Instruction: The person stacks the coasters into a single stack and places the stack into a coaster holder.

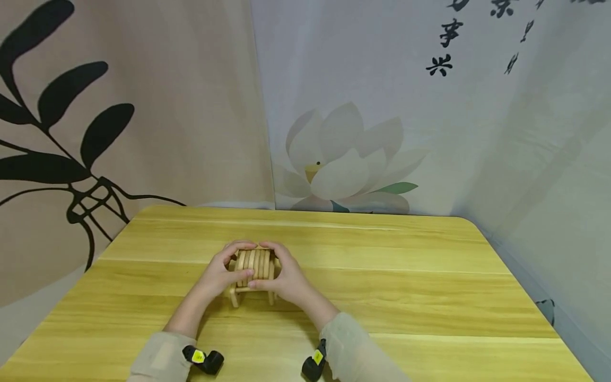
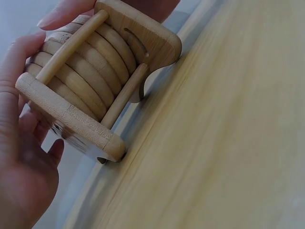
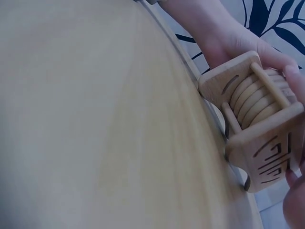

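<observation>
A small wooden coaster holder (image 1: 234, 297) stands on the table, with several round wooden coasters (image 1: 258, 261) upright side by side in it. My left hand (image 1: 224, 271) grips around its left end, the thumb lying over the near side of the coasters and the fingers at the far side. From the other end, my right hand (image 1: 289, 277) holds it in the same way. Carved slots mark the holder's end panel (image 3: 271, 160) in the right wrist view. Round rods (image 2: 74, 46) join the two end panels in the left wrist view. Parts of the far fingers are hidden.
The wood-grain table (image 1: 406, 297) spreads out around the holder. Behind it hangs a pale backdrop (image 1: 200, 106) printed with dark leaves, a lotus and characters. Black wrist cameras (image 1: 204, 359) sit at both cuffs.
</observation>
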`<state>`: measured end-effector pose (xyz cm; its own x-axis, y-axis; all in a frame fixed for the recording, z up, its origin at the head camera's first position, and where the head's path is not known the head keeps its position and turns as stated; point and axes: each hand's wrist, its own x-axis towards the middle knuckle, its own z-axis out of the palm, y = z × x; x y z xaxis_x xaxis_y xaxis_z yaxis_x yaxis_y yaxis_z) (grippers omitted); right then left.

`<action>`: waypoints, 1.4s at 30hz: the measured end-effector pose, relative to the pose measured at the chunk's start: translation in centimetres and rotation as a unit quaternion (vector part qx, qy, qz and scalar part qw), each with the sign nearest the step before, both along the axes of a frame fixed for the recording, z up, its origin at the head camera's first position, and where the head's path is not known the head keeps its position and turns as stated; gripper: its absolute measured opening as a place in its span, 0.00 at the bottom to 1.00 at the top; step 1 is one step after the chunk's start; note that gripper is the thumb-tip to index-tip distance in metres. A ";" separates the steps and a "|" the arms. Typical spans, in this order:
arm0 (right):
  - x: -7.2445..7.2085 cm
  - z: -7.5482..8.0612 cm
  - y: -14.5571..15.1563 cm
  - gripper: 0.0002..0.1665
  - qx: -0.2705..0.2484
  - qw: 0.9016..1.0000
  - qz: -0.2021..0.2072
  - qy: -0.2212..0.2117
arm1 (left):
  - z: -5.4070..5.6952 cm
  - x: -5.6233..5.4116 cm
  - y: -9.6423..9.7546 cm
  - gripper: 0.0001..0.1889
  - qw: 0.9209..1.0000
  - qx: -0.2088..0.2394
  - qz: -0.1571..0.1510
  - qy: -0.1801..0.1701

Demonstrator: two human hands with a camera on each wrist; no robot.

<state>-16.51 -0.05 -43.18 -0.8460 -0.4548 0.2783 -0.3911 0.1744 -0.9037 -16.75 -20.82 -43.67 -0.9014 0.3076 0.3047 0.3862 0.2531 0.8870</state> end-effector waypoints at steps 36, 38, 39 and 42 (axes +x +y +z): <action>2.0 3.9 10.1 0.26 0.055 0.985 -0.095 0.130 | 5.3 3.5 0.9 0.21 0.990 -0.110 0.061 0.067; 2.1 3.8 11.2 0.25 0.072 0.983 -0.100 0.136 | 5.4 3.7 0.5 0.22 0.988 -0.126 0.055 0.070; 2.2 3.7 11.8 0.25 0.081 0.982 -0.103 0.139 | 5.5 3.8 0.2 0.22 0.987 -0.134 0.053 0.071; 2.4 3.5 13.5 0.25 0.102 0.976 -0.110 0.156 | 5.5 4.0 -0.8 0.23 0.982 -0.162 0.054 0.083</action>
<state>-14.11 13.41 -39.65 -0.8175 -0.3449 0.4611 -0.5752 0.4491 -0.6837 -12.78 -21.65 -38.16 -0.8802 0.3182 0.3520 0.4741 0.5584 0.6807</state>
